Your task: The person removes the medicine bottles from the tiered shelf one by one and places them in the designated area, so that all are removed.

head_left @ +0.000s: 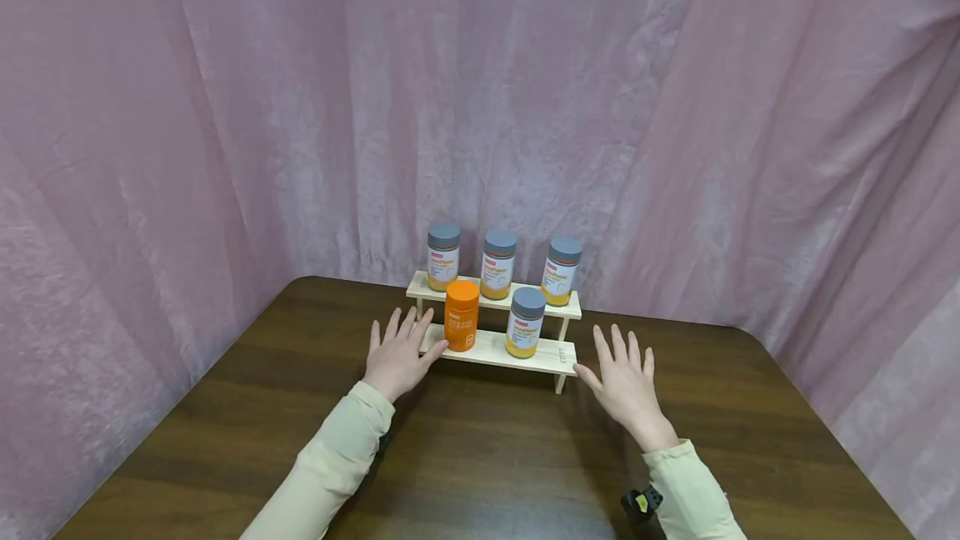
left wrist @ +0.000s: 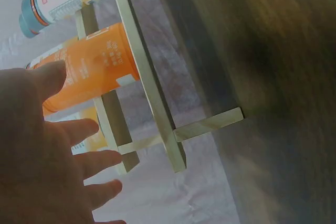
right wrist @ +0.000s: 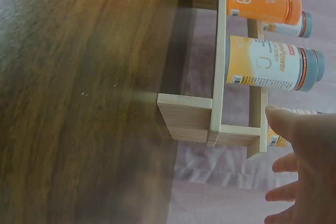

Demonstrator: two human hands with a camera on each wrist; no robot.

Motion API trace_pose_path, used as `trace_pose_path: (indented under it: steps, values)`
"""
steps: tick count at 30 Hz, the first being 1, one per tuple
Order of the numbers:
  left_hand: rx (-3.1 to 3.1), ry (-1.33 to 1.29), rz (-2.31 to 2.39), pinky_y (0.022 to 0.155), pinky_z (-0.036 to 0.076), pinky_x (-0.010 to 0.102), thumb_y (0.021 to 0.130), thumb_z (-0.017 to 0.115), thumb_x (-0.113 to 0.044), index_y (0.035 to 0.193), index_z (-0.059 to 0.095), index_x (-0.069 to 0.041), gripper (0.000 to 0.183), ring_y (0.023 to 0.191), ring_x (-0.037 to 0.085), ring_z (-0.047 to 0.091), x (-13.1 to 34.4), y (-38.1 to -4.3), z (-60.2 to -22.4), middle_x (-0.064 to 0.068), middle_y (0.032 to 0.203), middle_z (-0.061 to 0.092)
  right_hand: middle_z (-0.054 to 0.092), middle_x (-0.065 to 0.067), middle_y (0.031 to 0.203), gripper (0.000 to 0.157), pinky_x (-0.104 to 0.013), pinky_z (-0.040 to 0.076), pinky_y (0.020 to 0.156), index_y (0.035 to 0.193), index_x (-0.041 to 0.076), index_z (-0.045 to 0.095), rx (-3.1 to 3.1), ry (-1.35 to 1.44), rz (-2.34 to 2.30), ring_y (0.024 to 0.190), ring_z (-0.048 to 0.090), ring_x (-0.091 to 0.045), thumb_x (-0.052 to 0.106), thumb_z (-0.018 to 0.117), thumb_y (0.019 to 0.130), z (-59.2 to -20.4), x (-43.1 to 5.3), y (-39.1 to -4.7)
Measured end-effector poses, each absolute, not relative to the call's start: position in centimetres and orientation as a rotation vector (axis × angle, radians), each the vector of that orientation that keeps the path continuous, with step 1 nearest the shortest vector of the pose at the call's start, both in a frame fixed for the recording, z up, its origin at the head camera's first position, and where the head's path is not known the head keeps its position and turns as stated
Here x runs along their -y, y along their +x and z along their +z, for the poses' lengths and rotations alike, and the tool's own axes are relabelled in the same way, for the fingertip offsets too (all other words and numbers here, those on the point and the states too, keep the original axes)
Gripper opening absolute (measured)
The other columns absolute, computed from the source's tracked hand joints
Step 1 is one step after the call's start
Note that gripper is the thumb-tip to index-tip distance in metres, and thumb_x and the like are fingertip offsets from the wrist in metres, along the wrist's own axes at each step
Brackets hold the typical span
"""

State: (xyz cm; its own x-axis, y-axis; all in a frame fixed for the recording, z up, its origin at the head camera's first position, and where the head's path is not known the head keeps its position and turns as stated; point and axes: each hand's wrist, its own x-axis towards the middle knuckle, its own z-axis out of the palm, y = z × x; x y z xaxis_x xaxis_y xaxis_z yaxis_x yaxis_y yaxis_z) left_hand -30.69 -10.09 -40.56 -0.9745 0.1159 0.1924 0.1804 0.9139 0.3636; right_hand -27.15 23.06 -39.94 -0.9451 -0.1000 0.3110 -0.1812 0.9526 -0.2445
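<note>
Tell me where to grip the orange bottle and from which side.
Probably best round the middle of the orange bottle's upright, cylindrical body, with the left hand coming from the front left: on the lower shelf, no other bottle stands on that side, while a grey-lidded one stands to its right.

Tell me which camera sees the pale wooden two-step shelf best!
The head view: the pale wooden two-step shelf fits in with both steps, though the round orange jar covers a bit. The left wrist view shows its left end sideways, the right wrist view its right end, also sideways; both cut off the far end.
</note>
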Motion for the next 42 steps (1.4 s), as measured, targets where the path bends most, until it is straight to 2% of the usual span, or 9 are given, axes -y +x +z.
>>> trace_pose_path:
  steps: [8, 13, 18, 22, 29, 35, 42]
  values:
    - [2.969, -0.287, -0.624, 0.116, 0.007, 0.065, 0.094, 0.059, -0.040, 0.150, 0.037, -0.015, 0.065, 0.148, 0.040, 0.016, 10.3, -31.5, -40.1, 0.019, 0.158, 0.029, 0.031, -0.032, 0.151, 0.076, -0.069, 0.024, 0.108, 0.151, -0.001, 0.024, 2.837, 0.236, 0.500, 0.139, 0.027, -0.052, 0.036, 0.059, 0.095, -38.7, -22.6, -27.2]
    - [2.969, -0.169, -0.725, 0.110, 0.024, 0.064, 0.095, 0.061, -0.027, 0.145, 0.044, -0.010, 0.055, 0.140, 0.042, 0.033, 10.5, -32.0, -38.9, 0.021, 0.149, 0.042, 0.033, -0.033, 0.149, 0.074, -0.067, 0.030, 0.106, 0.150, -0.004, 0.023, 2.834, 0.237, 0.617, 0.137, 0.029, -0.053, 0.031, 0.059, 0.096, -37.3, -22.0, -27.8]
    - [2.938, -0.002, -0.899, 0.101, 0.037, 0.061, 0.097, 0.055, -0.026, 0.143, 0.043, -0.004, 0.053, 0.128, 0.045, 0.044, 10.6, -32.6, -38.0, 0.024, 0.141, 0.048, 0.031, -0.034, 0.149, 0.073, -0.064, 0.031, 0.107, 0.150, -0.006, 0.022, 2.821, 0.191, 0.772, 0.137, 0.029, -0.053, 0.030, 0.057, 0.097, -36.3, -21.7, -28.4]
    - [2.907, 0.070, -1.019, 0.102, 0.038, 0.061, 0.097, 0.054, -0.026, 0.144, 0.039, -0.001, 0.056, 0.128, 0.047, 0.044, 11.1, -33.1, -38.6, 0.028, 0.140, 0.046, 0.031, -0.033, 0.150, 0.071, -0.061, 0.031, 0.109, 0.149, -0.007, 0.023, 2.774, 0.215, 0.860, 0.137, 0.031, -0.052, 0.028, 0.057, 0.097, -36.0, -21.2, -29.1]
    - [2.927, 0.036, -1.059, 0.101, 0.040, 0.058, 0.096, 0.054, -0.023, 0.143, 0.035, 0.006, 0.059, 0.123, 0.051, 0.046, 12.2, -33.4, -41.3, 0.034, 0.138, 0.043, 0.036, -0.029, 0.148, 0.068, -0.057, 0.033, 0.109, 0.148, -0.006, 0.025, 2.713, 0.226, 0.943, 0.137, 0.037, -0.045, 0.026, 0.058, 0.097, -35.8, -20.8, -30.3]
    - [2.929, 0.055, -1.136, 0.104, 0.039, 0.056, 0.097, 0.052, -0.023, 0.144, 0.034, 0.007, 0.058, 0.127, 0.049, 0.045, 13.1, -33.6, -42.2, 0.034, 0.141, 0.042, 0.044, -0.029, 0.142, 0.061, -0.055, 0.038, 0.106, 0.144, -0.006, 0.032, 2.611, 0.211, 1.024, 0.131, 0.045, -0.043, 0.021, 0.059, 0.096, -35.6, -20.6, -31.7]
    - [2.928, 0.065, -1.156, 0.104, 0.040, 0.054, 0.097, 0.051, -0.022, 0.143, 0.035, 0.007, 0.056, 0.127, 0.047, 0.047, 13.1, -34.2, -42.3, 0.032, 0.141, 0.046, 0.044, -0.030, 0.141, 0.061, -0.054, 0.038, 0.108, 0.144, -0.005, 0.030, 2.524, 0.171, 1.155, 0.131, 0.044, -0.044, 0.020, 0.058, 0.096, -34.4, -20.3, -33.6]
